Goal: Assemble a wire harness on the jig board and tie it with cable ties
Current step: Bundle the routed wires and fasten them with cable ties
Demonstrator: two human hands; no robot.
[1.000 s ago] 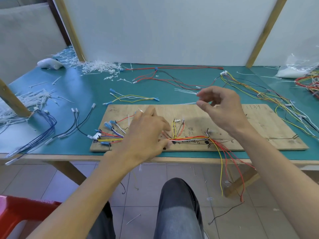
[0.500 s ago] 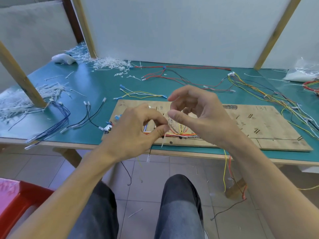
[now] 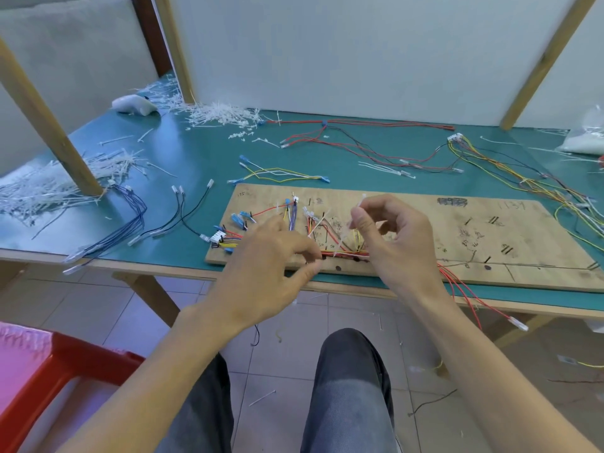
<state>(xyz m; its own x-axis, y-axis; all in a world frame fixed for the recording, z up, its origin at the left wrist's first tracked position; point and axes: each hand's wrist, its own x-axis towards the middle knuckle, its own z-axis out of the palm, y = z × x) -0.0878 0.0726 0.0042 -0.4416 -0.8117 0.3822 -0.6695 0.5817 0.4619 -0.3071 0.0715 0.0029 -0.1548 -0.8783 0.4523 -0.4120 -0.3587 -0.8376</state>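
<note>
A wooden jig board [image 3: 457, 243] lies on the green table near its front edge. A harness of red, yellow, blue and black wires [image 3: 340, 253] runs along the board's near edge, with blue and white connectors [image 3: 240, 220] fanned out at its left. My right hand [image 3: 392, 237] hovers over the bundle and pinches a white cable tie [image 3: 358, 207] that stands nearly upright between thumb and forefinger. My left hand [image 3: 268, 273] sits at the board's front edge, fingertips pinched at the bundle near the tie's lower end; what it grips is hidden.
Piles of white cable ties [image 3: 222, 112] lie at the back left and at the far left [image 3: 49, 188]. Loose harnesses spread across the table: blue and black wires [image 3: 137, 217], red ones [image 3: 359, 138], yellow ones [image 3: 523, 178]. A red stool [image 3: 49, 380] stands bottom left.
My right hand brought the cable tie from above the board down to the bundle, then drew its free end upward. My left hand stayed pinched at the bundle. The head camera shifted left.
</note>
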